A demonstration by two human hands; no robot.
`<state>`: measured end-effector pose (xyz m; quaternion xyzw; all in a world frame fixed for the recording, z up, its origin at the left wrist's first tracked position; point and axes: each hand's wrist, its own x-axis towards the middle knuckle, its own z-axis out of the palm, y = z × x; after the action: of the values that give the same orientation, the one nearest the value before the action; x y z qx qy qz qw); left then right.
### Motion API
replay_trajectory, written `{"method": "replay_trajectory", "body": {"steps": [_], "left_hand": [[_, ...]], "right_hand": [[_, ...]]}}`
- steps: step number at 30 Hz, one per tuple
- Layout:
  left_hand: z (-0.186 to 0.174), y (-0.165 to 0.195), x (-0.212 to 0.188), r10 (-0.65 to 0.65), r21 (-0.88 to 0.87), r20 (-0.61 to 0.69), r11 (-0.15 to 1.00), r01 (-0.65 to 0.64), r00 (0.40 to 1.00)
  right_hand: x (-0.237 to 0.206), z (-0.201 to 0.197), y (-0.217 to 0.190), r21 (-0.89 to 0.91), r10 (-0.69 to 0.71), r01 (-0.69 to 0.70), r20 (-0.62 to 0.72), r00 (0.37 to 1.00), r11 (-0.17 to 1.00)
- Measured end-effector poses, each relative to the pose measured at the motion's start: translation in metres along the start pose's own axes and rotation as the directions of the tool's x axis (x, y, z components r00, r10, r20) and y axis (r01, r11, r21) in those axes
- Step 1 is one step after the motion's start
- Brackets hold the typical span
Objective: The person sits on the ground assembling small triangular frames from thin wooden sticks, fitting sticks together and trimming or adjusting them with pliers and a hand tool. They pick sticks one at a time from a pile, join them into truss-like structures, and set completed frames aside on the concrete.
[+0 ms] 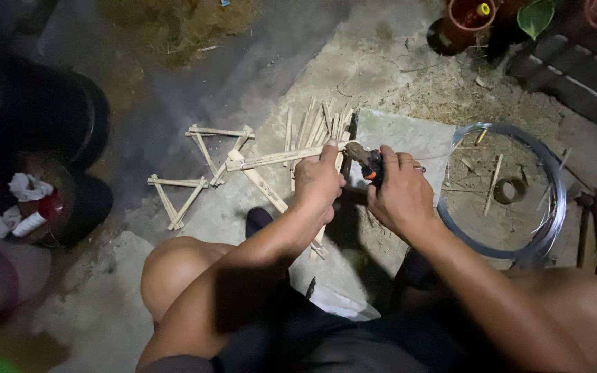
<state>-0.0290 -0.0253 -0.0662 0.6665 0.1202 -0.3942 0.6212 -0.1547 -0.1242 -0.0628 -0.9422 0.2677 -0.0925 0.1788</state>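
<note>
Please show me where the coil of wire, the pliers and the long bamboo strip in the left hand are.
coil of wire (553, 181): head view, on its right rim.
pliers (371, 166): head view, on the dark head beside the right hand's fingers.
long bamboo strip (271, 159): head view, mid-length, left of the left hand.

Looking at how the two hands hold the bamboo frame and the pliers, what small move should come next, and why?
Probably a squeeze or twist of the pliers. The right hand holds them at the end of the bamboo frame, which the left hand steadies. A thin wire seems to run toward the wire coil; the joint itself is too small to read.
</note>
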Motion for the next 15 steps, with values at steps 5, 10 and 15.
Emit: {"method": "replay_trajectory", "body": {"steps": [5, 10, 15], "left_hand": [[-0.001, -0.002, 0.003, 0.023, 0.039, -0.013, 0.999, -0.023, 1.000], [-0.002, -0.007, 0.006, 0.004, -0.016, -0.023, 1.000, -0.004, 1.000], [-0.004, -0.008, 0.008, 0.029, 0.032, -0.028, 0.999, -0.028, 0.999]], "right_hand": [[0.002, 0.003, 0.004, -0.143, -0.039, 0.034, -0.028, 0.999, 0.989], [0.005, 0.014, 0.016, 0.011, -0.083, 0.084, -0.060, 0.995, 0.996], [0.005, 0.019, 0.022, 0.108, 0.036, -0.046, 0.088, 0.995, 0.993]]}}
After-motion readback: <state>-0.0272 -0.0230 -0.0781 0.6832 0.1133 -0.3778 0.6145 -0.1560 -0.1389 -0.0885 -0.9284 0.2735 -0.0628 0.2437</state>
